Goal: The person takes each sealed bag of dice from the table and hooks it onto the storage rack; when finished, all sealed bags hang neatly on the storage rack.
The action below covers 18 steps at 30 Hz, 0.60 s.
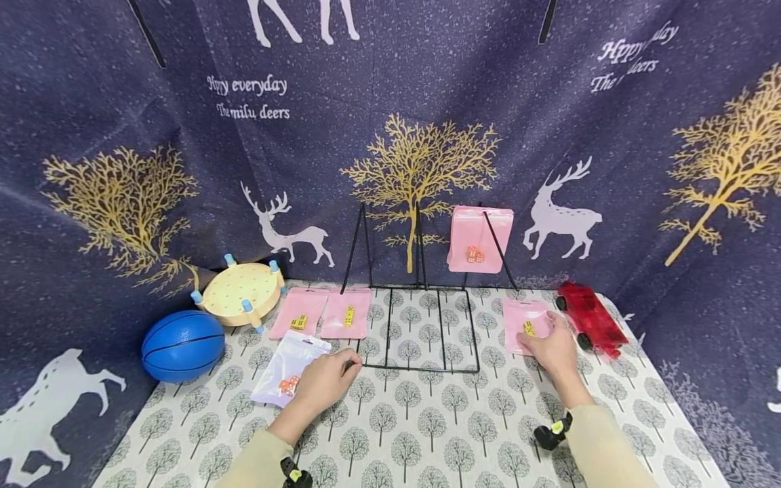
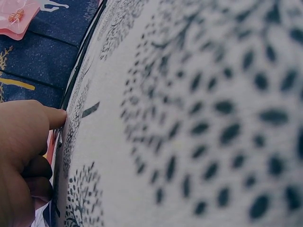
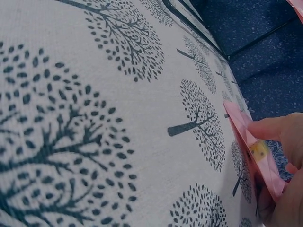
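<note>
My right hand (image 1: 554,347) pinches the edge of a pink zip bag (image 1: 515,308) with yellow dice inside; in the right wrist view the bag (image 3: 244,124) stands tilted up from the cloth. My left hand (image 1: 326,378) has its fingers curled at the front left corner of a black wire rack (image 1: 421,369), fingertips right on the wire. In the left wrist view that hand (image 2: 21,146) hides part of the frame. Pink bags with orange dice (image 1: 482,234) hang from the rack's right arm. Beside the left hand lies a pale purple bag (image 1: 277,369) with orange dice.
Two pink bags, one (image 1: 308,301) farther left and one (image 1: 332,318) by the rack, hold yellow dice. A blue ball (image 1: 183,346) and a round wooden stool-like piece (image 1: 241,291) stand at the left. A red toy car (image 1: 588,315) sits right of the right hand.
</note>
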Available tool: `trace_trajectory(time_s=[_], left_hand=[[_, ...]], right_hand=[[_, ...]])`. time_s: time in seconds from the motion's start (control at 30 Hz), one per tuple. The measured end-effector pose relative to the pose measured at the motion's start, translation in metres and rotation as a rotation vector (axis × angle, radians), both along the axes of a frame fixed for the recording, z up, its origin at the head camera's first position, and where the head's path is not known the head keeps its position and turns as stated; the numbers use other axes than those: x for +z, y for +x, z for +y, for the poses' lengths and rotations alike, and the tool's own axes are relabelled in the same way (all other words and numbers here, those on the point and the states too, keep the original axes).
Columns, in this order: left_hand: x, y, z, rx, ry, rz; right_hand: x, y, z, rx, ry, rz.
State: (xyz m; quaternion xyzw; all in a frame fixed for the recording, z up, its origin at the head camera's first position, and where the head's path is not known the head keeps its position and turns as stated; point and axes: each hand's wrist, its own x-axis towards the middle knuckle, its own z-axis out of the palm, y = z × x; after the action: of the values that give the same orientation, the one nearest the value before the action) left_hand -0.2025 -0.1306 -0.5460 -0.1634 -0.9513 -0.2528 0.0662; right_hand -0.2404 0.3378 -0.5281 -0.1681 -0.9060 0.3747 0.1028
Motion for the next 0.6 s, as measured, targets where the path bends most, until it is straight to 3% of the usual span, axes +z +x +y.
trace_trajectory(time_s=[0.2, 0.6], left_hand=[[0.0002, -0.0002, -0.0009, -0.008, 0.010, -0.001], [-0.0008, -0.0019, -0.0005, 0.005, -0.015, -0.029]], right_hand=[[0.0050, 0.0030, 0.0007, -0.030, -0.066, -0.032], [0.0066, 0.0059, 0.0016, -0.040, -0.158, -0.013]])
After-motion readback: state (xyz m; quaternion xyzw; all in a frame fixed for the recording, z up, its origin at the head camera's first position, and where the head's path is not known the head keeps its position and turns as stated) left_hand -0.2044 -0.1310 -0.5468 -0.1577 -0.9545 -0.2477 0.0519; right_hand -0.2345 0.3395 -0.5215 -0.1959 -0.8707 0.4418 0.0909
